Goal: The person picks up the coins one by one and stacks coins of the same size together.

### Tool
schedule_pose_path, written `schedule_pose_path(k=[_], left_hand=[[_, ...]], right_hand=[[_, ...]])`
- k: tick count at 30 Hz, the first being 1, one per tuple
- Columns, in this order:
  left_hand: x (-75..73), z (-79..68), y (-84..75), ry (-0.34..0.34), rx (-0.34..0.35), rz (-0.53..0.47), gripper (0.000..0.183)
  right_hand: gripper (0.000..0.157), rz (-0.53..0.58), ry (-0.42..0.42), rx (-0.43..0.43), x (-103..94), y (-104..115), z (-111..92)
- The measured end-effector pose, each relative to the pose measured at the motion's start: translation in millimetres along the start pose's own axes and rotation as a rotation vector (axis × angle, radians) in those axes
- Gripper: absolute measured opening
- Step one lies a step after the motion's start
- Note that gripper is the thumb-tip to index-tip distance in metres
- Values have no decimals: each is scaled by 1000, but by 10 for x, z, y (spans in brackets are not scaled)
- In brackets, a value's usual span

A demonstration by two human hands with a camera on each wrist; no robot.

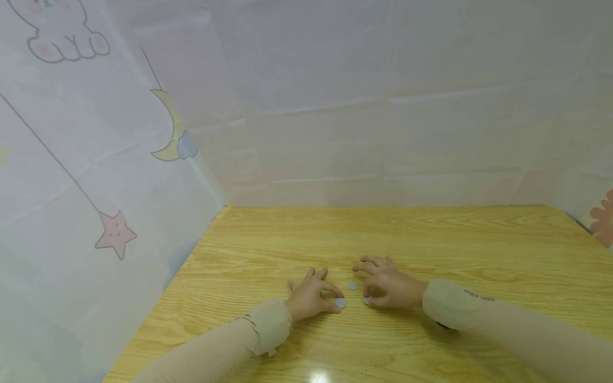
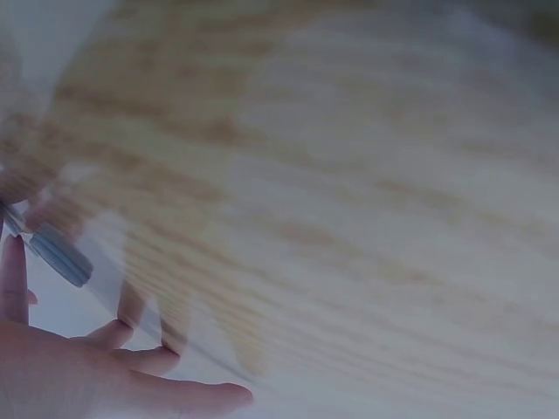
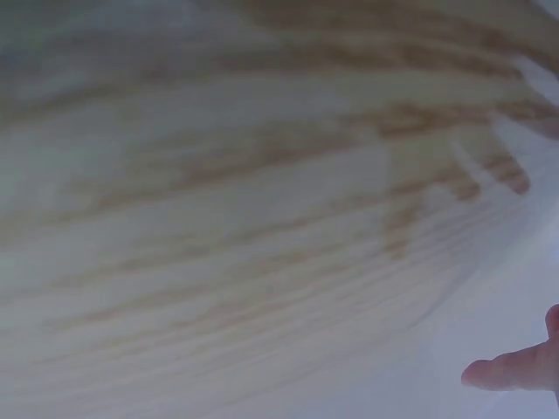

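Note:
Three small grey discs are in the middle of the wooden table (image 1: 287,239). My left hand (image 1: 306,299) pinches the left disc (image 1: 340,302) by its edges, thumb on the near side and index finger on the far side. Between thumb and index finger, my right hand (image 1: 395,287) holds the right disc (image 1: 366,300), partly hidden by those fingers. The middle disc (image 1: 352,286) lies a little farther back, apart from both hands. In the left wrist view a grey round piece (image 2: 61,255) shows a ridged side. The right wrist view has only fingers (image 3: 511,371) at its right edge.
A pale cloth backdrop (image 1: 335,117) hangs behind the table and along its left side, printed with a moon (image 1: 171,127) and a pink star (image 1: 116,234). A coral flower print (image 1: 604,219) is at the far right.

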State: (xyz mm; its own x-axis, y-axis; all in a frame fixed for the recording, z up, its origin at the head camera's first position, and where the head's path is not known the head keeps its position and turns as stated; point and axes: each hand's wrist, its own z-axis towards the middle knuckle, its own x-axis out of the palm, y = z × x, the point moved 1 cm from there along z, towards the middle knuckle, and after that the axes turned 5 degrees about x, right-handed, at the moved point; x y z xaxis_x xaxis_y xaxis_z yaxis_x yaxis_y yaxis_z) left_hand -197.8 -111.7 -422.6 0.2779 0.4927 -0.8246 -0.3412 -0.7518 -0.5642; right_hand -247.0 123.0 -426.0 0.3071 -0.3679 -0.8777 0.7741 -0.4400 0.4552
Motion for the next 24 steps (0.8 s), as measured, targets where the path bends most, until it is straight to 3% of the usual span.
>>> schedule_pose_path(k=[24], left_hand=[[-20,-26,-116,3,-9,20,37]], right_hand=[[9,-24,53,-60,41,60,39]])
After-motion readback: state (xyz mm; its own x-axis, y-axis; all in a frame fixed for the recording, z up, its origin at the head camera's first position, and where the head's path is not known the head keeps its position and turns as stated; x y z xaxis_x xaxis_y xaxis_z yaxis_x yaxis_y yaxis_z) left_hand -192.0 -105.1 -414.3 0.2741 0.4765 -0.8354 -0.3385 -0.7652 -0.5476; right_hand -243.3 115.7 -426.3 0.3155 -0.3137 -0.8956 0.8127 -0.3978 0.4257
